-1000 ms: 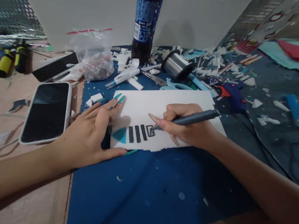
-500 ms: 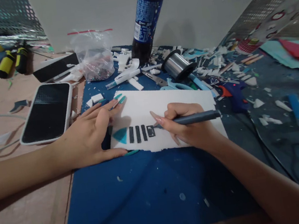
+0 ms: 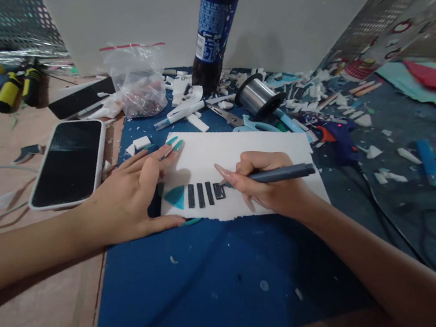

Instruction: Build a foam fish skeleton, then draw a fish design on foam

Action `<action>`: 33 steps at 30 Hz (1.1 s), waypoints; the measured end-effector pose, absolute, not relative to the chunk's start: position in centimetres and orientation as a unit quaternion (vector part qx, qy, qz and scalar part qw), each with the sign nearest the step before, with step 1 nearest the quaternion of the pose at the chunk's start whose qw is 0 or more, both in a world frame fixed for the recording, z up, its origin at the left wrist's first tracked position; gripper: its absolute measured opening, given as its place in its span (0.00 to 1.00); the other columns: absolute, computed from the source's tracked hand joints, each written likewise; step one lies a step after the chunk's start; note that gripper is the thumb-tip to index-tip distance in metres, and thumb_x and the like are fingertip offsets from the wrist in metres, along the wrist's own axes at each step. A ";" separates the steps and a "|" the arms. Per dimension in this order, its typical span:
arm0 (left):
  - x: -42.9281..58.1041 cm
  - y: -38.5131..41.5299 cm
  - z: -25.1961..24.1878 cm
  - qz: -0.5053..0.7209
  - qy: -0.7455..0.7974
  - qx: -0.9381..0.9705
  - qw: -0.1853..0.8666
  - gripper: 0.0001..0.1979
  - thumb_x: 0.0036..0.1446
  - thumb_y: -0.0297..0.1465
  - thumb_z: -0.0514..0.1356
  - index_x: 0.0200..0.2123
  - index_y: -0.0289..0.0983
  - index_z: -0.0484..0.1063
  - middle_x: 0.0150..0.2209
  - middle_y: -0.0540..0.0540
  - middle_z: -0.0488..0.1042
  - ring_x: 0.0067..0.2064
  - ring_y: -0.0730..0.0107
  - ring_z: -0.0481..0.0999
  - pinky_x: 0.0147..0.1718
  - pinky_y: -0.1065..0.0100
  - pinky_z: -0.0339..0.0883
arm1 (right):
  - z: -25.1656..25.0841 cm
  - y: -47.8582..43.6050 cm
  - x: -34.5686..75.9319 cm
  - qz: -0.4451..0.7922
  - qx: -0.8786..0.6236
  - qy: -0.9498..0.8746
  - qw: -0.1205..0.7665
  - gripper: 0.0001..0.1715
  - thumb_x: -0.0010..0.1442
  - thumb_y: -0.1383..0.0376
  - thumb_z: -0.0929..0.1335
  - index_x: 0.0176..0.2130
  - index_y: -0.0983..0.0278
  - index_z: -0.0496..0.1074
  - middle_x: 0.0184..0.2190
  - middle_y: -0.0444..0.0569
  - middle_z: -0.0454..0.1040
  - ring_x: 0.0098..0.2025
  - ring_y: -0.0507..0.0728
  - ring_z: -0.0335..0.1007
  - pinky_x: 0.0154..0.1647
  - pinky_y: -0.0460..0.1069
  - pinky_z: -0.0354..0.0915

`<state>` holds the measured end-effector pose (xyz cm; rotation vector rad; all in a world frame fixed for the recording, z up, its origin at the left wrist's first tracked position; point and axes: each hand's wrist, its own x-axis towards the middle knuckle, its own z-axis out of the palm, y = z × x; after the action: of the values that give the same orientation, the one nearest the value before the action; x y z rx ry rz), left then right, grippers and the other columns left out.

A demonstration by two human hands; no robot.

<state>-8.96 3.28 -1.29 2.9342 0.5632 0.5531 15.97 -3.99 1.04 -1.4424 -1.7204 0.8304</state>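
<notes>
A white sheet (image 3: 208, 154) lies on the blue mat (image 3: 187, 292). It bears a teal pointed shape (image 3: 175, 197) and a row of dark bars, the rightmost a small dark rectangle (image 3: 219, 191). My left hand (image 3: 144, 190) rests spread over the sheet's left end, its thumb along the lower edge and its fingers on the upper left corner. In my right hand (image 3: 269, 178) is a dark marker (image 3: 284, 173), pinched near its tip, which touches the rightmost rectangle. The other fingers are curled under it.
Behind the sheet stand a cola bottle (image 3: 217, 28), a wire spool (image 3: 259, 95), light blue scissors (image 3: 255, 124) and a zip bag (image 3: 137, 83). A phone (image 3: 67, 163) lies left; a glue gun (image 3: 338, 138) with a cord is at right. White scraps are scattered about.
The marker tip has shifted slightly left within the rightmost rectangle, whose white inside is now mostly dark. My left hand has stayed in place.
</notes>
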 end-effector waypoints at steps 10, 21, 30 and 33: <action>-9.0 3.2 -1.0 0.172 0.191 0.964 0.064 0.40 0.54 0.55 0.55 0.59 0.34 0.49 0.61 0.25 0.62 0.63 0.40 0.61 0.53 0.40 0.67 | 1.1 -4.0 15.9 0.317 -0.556 -0.682 0.354 0.21 0.57 0.69 0.67 0.18 0.62 0.56 0.15 0.38 0.58 0.18 0.47 0.54 0.20 0.45 0.52; -8.9 3.1 -0.8 0.161 0.182 0.969 0.047 0.40 0.55 0.55 0.54 0.57 0.29 0.50 0.58 0.21 0.63 0.63 0.39 0.61 0.54 0.42 0.66 | 1.4 -3.9 15.9 0.331 -0.539 -0.694 0.344 0.21 0.57 0.69 0.67 0.18 0.62 0.55 0.16 0.38 0.57 0.19 0.47 0.53 0.20 0.45 0.51; -9.1 3.0 -1.0 0.160 0.191 0.968 0.038 0.41 0.55 0.54 0.55 0.58 0.27 0.50 0.59 0.22 0.63 0.63 0.43 0.61 0.55 0.45 0.65 | 1.4 -3.8 16.2 0.347 -0.506 -0.709 0.346 0.20 0.54 0.71 0.67 0.17 0.63 0.54 0.16 0.38 0.55 0.18 0.47 0.50 0.19 0.45 0.48; -9.1 3.0 -0.9 0.161 0.183 0.969 0.034 0.42 0.55 0.54 0.56 0.58 0.26 0.50 0.59 0.20 0.62 0.63 0.41 0.61 0.55 0.44 0.65 | 1.3 -3.9 16.1 0.339 -0.509 -0.710 0.349 0.22 0.54 0.71 0.67 0.18 0.62 0.53 0.15 0.38 0.55 0.18 0.46 0.50 0.19 0.45 0.49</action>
<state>-9.10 3.01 -0.85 2.9819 0.5617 0.4952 16.12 -3.89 1.27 -1.3187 -1.8397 0.8797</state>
